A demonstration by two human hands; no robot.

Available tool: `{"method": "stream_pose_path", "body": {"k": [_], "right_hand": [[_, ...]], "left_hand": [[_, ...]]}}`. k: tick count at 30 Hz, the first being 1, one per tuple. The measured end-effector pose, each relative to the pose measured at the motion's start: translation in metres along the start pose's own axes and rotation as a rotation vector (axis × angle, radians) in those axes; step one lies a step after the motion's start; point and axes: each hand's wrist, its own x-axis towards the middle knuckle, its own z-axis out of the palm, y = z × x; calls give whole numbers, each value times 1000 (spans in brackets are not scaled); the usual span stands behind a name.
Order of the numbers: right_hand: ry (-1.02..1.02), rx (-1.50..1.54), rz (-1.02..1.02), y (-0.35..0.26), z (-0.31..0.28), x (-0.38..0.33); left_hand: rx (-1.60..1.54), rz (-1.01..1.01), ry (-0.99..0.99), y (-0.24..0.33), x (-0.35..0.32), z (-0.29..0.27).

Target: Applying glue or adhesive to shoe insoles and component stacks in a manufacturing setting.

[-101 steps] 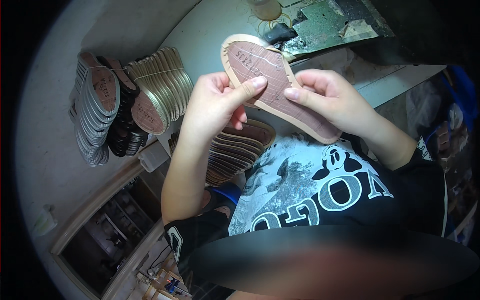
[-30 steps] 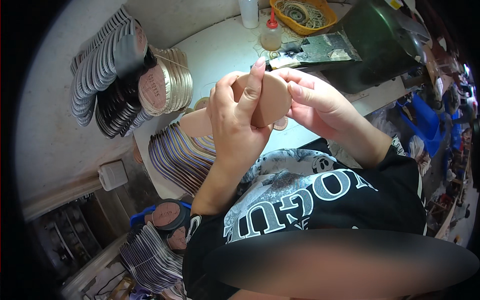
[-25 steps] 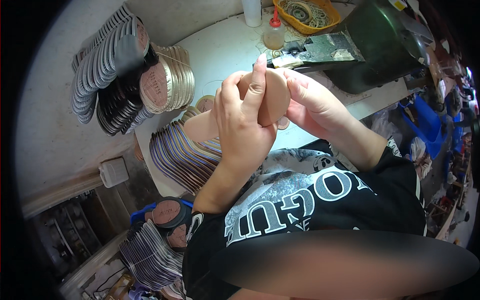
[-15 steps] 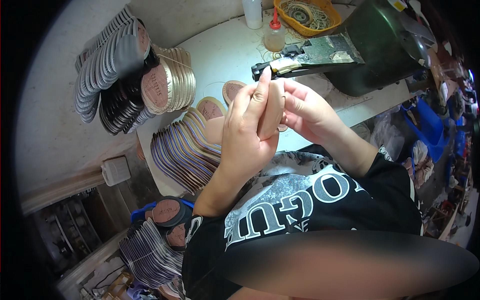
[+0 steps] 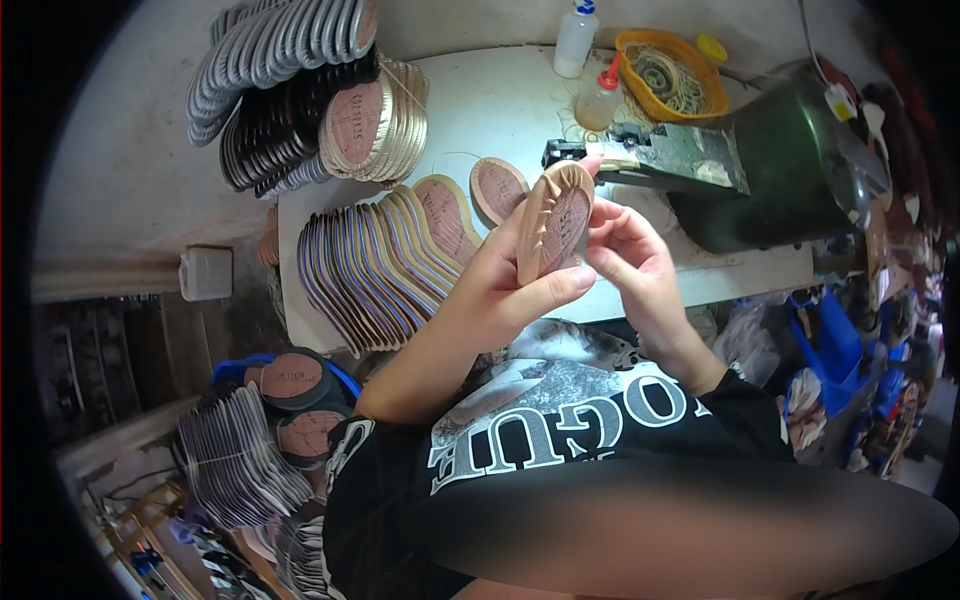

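One insole stands tilted above the table, gripped in the left hand, with the thumb across its brown face. Beside its right edge, the right hand has its fingers curled; whether they grip it, I cannot tell. To the left lies a row of insoles; on the far side are two bottles and a yellow basket. A green machine is at right.

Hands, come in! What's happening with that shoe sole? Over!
Left hand gripping shoe sole. Right hand by its edge. More soles on table, to the left.
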Motion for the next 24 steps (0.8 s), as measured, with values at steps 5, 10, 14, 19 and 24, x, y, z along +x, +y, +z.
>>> {"method": "stream_pose_path", "body": {"k": [5,10,14,19,24], "right_hand": [[-260,-313,-96,16,9,3],[-389,-298,43,15,14,-6],[-364,-80,83,11,17,-11],[-425,87,260,9,17,-16],[-427,200,321,11,18,-20]], "left_hand": [[-11,184,268,-14,5,-2],[388,463,285,-20,17,-13],[369,373,396,-11,16,-7],[252,321,364,-5,13,-2],[346,446,397,0,13,-4]]}}
